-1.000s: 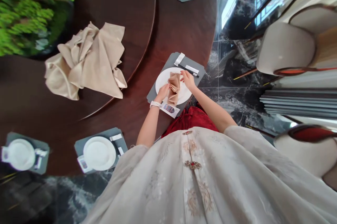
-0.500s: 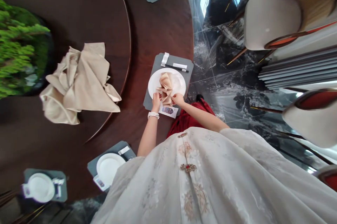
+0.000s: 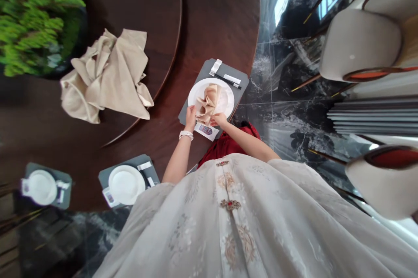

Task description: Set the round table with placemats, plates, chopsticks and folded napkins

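A beige folded napkin [image 3: 209, 103] stands on a white plate [image 3: 226, 95], which rests on a grey placemat [image 3: 240, 81] at the edge of a dark round table. My left hand [image 3: 190, 116] pinches the napkin's near left corner. My right hand [image 3: 219, 119] grips its near right base. Both hands are closed on the cloth. Black chopsticks [image 3: 227, 80] lie on the mat beyond the plate. A small printed card [image 3: 206, 130] sits just under my hands.
A heap of loose beige napkins [image 3: 107, 75] lies on the turntable beside a green plant [image 3: 32, 17]. Two more place settings [image 3: 126, 183] [image 3: 41, 186] sit to the left. Padded chairs [image 3: 359, 45] stand on the dark marble floor at right.
My right hand came from the far side of the plate to the napkin's near base. The napkin's folds have fanned wider and it stands more upright. The view has also shifted.
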A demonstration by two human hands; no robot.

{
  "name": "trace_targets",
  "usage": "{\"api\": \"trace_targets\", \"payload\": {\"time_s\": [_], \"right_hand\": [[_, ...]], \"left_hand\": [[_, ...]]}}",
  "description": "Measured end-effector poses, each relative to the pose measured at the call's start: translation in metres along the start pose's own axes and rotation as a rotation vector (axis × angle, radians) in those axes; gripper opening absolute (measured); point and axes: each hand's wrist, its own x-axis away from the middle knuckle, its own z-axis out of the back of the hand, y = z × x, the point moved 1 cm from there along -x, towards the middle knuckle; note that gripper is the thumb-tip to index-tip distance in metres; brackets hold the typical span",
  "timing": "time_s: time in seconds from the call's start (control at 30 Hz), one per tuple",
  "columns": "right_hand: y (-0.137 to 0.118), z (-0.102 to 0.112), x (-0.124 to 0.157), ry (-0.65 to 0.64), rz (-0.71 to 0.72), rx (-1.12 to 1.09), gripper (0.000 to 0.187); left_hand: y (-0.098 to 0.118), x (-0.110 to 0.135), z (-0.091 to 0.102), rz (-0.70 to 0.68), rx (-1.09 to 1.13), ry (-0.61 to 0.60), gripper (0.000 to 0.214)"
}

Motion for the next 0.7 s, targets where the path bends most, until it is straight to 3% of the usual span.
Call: {"api": "trace_targets", "payload": {"time_s": [0.07,0.13,0.17,0.2,0.27,0.33,0.37,0.43,0.5,0.6,0.7], "right_hand": [[0.0,0.012,0.0,0.025,0.086,0.181,0.012],[-0.003,0.028,-0.001,0.115,0.273,0.439,0.016],[-0.006,0.037,-0.002,0.159,0.392,0.567,0.021],[-0.011,0.047,-0.004,0.182,0.514,0.678,0.027],[-0.024,0.066,-0.011,0.131,0.752,0.863,0.038],[-0.041,0.082,-0.022,-0.054,0.963,1.021,0.044],[-0.05,0.088,-0.028,-0.174,1.042,1.09,0.045],[-0.066,0.098,-0.041,-0.391,1.131,1.205,0.042],[-0.078,0.105,-0.052,-0.514,1.145,1.291,0.038],[-0.085,0.113,-0.064,-0.567,1.142,1.38,0.035],[-0.087,0.119,-0.07,-0.549,1.179,1.441,0.035]], "left_hand": [[-0.003,0.024,0.004,-0.029,-0.049,0.219,0.017],[-0.009,0.054,0.003,-0.035,-0.15,0.437,0.016],[-0.012,0.068,-0.001,-0.05,-0.224,0.472,0.016],[-0.014,0.082,-0.009,-0.087,-0.307,0.434,0.016],[-0.015,0.101,-0.031,-0.232,-0.465,0.181,0.023],[-0.011,0.109,-0.058,-0.369,-0.59,-0.086,0.038],[-0.009,0.109,-0.07,-0.394,-0.641,-0.145,0.045],[-0.004,0.101,-0.091,-0.355,-0.709,-0.136,0.052],[0.0,0.091,-0.105,-0.279,-0.712,-0.092,0.053],[0.0,0.082,-0.113,-0.239,-0.663,-0.078,0.052],[-0.006,0.082,-0.107,-0.246,-0.616,-0.054,0.049]]}}
